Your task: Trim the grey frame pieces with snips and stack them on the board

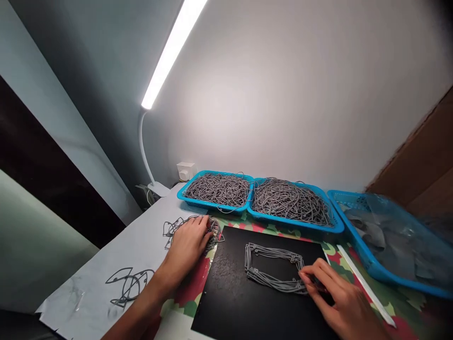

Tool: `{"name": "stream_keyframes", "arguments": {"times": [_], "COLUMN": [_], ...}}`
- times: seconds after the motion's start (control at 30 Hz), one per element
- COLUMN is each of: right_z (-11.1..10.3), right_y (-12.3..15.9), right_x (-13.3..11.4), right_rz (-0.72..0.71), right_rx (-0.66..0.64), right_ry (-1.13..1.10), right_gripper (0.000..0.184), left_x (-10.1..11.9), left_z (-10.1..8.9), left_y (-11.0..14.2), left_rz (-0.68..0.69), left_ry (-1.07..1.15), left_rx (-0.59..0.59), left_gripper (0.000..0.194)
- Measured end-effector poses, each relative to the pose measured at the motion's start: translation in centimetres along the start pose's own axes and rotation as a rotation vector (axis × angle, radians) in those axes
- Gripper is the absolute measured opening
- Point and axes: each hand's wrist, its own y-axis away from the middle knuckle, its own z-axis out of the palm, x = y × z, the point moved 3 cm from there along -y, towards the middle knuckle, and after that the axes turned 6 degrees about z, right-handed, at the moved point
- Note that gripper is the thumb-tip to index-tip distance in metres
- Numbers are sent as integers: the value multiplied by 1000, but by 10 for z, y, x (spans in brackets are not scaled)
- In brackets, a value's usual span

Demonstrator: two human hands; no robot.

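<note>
Right fingers at the grey stack, left fingers over the loose pile

The grey stack [269, 280] of thin strips is lying on the black board [226, 295], right of its middle, forming a hollow rectangle whose layers are bowing unevenly. At its right end the right hand [336, 295] is touching it, thumb and forefinger bending close together; whether they are gripping a strip, I cannot tell. Handling this well is probably calling for light, even pressure at the ends, since such thin layers are likely to be sliding apart if pushed from one side.

To the left, the left hand [188, 240] is resting over the loose pile [216, 232], fingers curling down; whether they are holding a piece is not showing. The pile is looking tangled, so easing one piece free by its end seems safer than tugging.

Farther left, more loose pieces [124, 297] are lying on the white counter [88, 274]. Beyond the board, a left basket [186, 196] and a middle basket [300, 223] are holding grey heaps, while a lamp [173, 52] is shining from the far left
</note>
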Motion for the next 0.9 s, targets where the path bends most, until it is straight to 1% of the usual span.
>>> {"name": "stream_keyframes", "arguments": {"times": [0.07,0.17,0.23,0.3,0.37,0.43,0.53,0.6,0.67,0.8,0.87,0.9], "right_z": [-2,-5,-7,-7,-7,-7,-4,-4,-5,-9,-11,-12], "right_y": [0,-2,-2,-2,-1,-1,-1,-1,-2,-3,-4,-4], "right_x": [0,-4,-7,-9,-11,-12,-13,-14,-15,-18,-20,-21], "right_rz": [-1,14,25,37,46,50,52,51,38,10,1,0], "right_rx": [9,4,-10,-24,-28,-28,-37,-32,-23,-17,-10,-1], "right_ry": [9,13,14,15,8,-12,-38,-34,-23,-15,-21,-27], "right_gripper": [21,20,18,16,15,15,17,19,19,17,17,17], "left_x": [2,1,-3,-9,-17,-23,-23,-18,-11,1,8,12], "left_z": [-4,-14,-22,-32,-45,-60,-89,-108,-123,-143,-152,-157], "left_y": [0,-2,-5,-8,-11,-15,-22,-27,-32,-40,-41,-40], "left_rz": [-14,-41,-82,-154,-235,-273,-234,-177,-134,-80,-45,-23], "left_ry": [46,124,180,261,340,374,351,313,285,309,378,415], "left_rx": [-12,-15,30,155,331,489,631,679,702,749,815,868], "left_gripper": [9,17,25,31,34,32,25,19,14,12,12,13]}}
